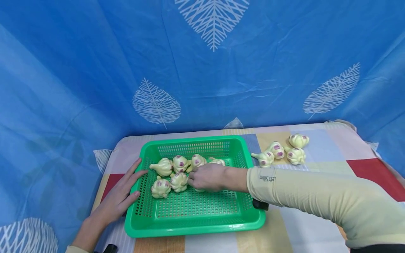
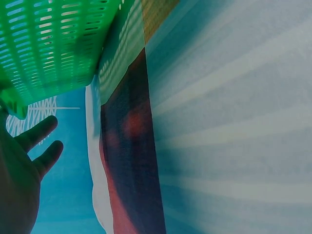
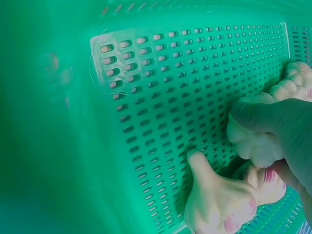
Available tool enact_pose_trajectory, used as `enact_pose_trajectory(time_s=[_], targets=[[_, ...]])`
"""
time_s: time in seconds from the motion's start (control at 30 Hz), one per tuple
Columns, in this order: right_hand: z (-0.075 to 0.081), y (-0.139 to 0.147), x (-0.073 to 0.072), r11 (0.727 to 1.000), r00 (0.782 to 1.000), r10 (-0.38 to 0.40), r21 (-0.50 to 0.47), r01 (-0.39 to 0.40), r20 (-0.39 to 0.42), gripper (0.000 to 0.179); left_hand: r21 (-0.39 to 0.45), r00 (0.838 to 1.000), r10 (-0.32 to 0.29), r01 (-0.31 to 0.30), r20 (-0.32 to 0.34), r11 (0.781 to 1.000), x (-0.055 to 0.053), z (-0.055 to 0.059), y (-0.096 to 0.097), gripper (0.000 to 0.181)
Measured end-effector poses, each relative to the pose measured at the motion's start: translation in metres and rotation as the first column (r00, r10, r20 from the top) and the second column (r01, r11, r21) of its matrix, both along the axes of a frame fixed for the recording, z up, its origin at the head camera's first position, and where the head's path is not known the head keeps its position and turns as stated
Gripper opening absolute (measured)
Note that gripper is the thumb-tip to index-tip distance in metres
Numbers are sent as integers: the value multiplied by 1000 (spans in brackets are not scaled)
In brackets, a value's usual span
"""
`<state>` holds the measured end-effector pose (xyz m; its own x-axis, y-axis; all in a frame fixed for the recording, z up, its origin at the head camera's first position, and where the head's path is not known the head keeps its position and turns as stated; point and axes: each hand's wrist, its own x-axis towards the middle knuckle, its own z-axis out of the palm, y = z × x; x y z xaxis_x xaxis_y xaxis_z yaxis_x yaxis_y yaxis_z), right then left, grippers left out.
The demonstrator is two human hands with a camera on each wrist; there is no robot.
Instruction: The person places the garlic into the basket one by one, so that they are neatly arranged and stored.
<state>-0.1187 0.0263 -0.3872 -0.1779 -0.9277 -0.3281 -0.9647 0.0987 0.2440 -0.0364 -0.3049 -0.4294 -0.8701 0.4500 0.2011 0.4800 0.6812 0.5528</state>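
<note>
A green plastic basket (image 1: 196,230) with slotted walls and floor stands on the table and holds several garlic bulbs (image 1: 179,182) with purple marks. My right hand (image 1: 209,177) reaches in over its right side. In the right wrist view, thumb and fingers grip a garlic bulb (image 3: 261,146) low over the basket floor; in the head view the hand mostly hides it. Beside it in that wrist view lies another bulb (image 3: 219,204) with a long stem. At the basket's left rim, my left hand (image 1: 117,198) rests with fingers spread and extended.
Right of the basket, several more garlic bulbs (image 1: 295,155) lie together on the patchwork tablecloth (image 1: 322,172). A blue curtain (image 1: 202,70) with white leaf prints hangs behind the table and at its sides.
</note>
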Motion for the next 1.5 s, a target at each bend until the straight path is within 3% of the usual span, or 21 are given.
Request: enact_pose_trajectory(time_s=[0.3, 0.53, 0.67, 0.8, 0.97, 1.07, 1.17, 1.3, 1.5], targets=[[-2, 0, 1, 1000, 999, 18, -4, -18, -43, 24, 20, 1000, -14, 14, 1, 1000, -1, -1, -1, 63], [1, 3, 3, 1000, 1000, -8, 16, 8, -21, 28, 22, 1000, -19, 19, -3, 1000, -1, -2, -1, 63], [13, 10, 3, 996, 995, -84, 25, 83, 54, 46, 25, 1000, -21, 21, -3, 999, -1, -3, -1, 64], [28, 28, 1, 981, 966, -186, -22, 193, 179, 66, 30, 1000, -18, 18, 0, 999, -1, -3, 0, 64], [37, 60, 2, 951, 932, -238, -129, 281, 274, 77, 34, 1000, -15, 15, 0, 999, 0, -2, 0, 65], [37, 81, 5, 915, 906, -285, -192, 355, 313, 85, 35, 1000, -8, 8, -1, 999, 0, -2, 1, 66], [31, 102, 13, 854, 864, -343, -260, 450, 368, 88, 30, 1000, -10, 10, 1, 1000, 0, -2, 1, 66], [16, 125, 26, 751, 806, -388, -355, 557, 447, 83, 35, 1000, -10, 10, 5, 999, 1, -2, 1, 66], [-9, 149, 44, 578, 744, -424, -477, 661, 517, 78, 32, 1000, -2, 2, 2, 999, 1, -3, 0, 67]])
